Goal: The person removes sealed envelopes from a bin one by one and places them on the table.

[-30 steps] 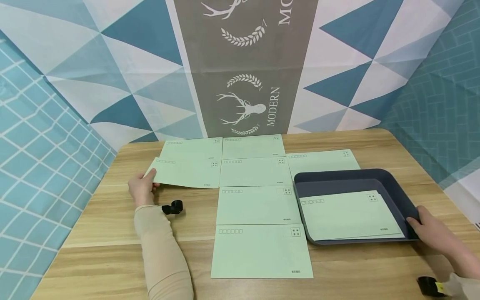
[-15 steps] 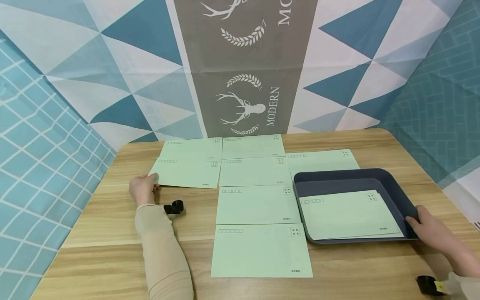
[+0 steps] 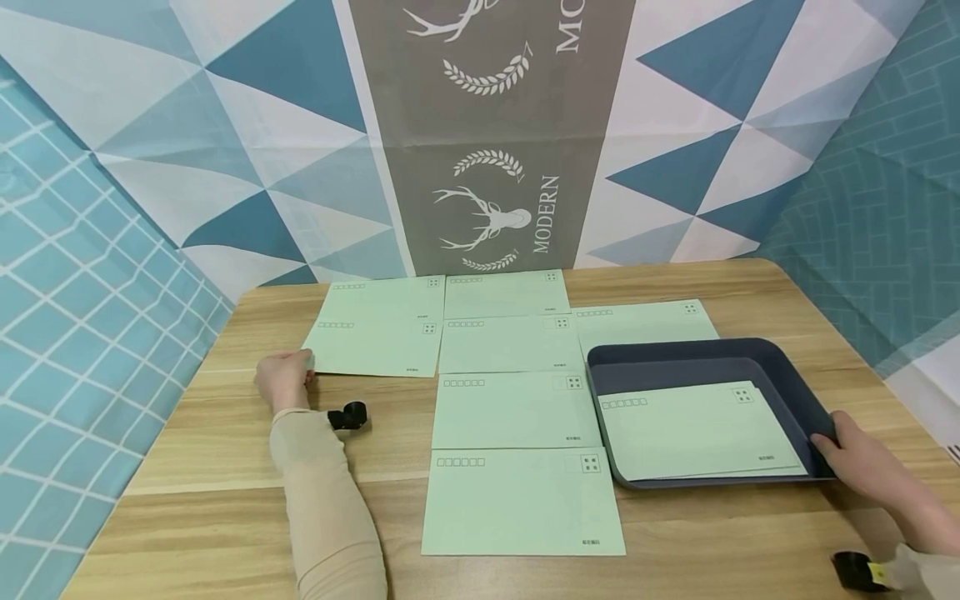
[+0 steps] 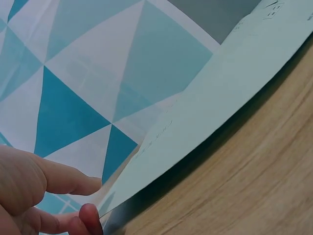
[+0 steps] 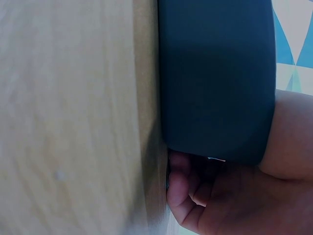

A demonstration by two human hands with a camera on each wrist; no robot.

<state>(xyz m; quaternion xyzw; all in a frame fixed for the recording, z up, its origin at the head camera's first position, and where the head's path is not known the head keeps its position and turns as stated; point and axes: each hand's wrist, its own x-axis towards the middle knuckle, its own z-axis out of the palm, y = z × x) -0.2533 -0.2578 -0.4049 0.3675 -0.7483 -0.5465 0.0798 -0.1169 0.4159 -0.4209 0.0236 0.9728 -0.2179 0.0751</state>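
Note:
My left hand [image 3: 283, 379] is at the lower left corner of a pale green envelope [image 3: 375, 352]. In the left wrist view, one fingertip [image 4: 90, 218] lies right at the envelope's corner, and another finger is held apart above it. A dark shadow shows under the near edge of that envelope [image 4: 205, 117]. My right hand [image 3: 862, 458] grips the right side of a dark blue-grey tray [image 3: 675, 375], thumb over the rim and fingers curled against its underside [image 5: 183, 191]. A small stack of green envelopes [image 3: 697, 433] lies inside the tray.
Several green envelopes lie edge to edge in a column at the table's middle [image 3: 517, 500]. Another envelope [image 3: 382, 298] is at the back left, and one [image 3: 645, 317] is partly covered by the tray. A patterned cloth [image 3: 487, 125] hangs behind the wooden table [image 3: 202, 517].
The envelope at my left hand has swung slightly down and flattened into line below the back left one. My fingers have slid outward to its corner. The right hand and tray stay put.

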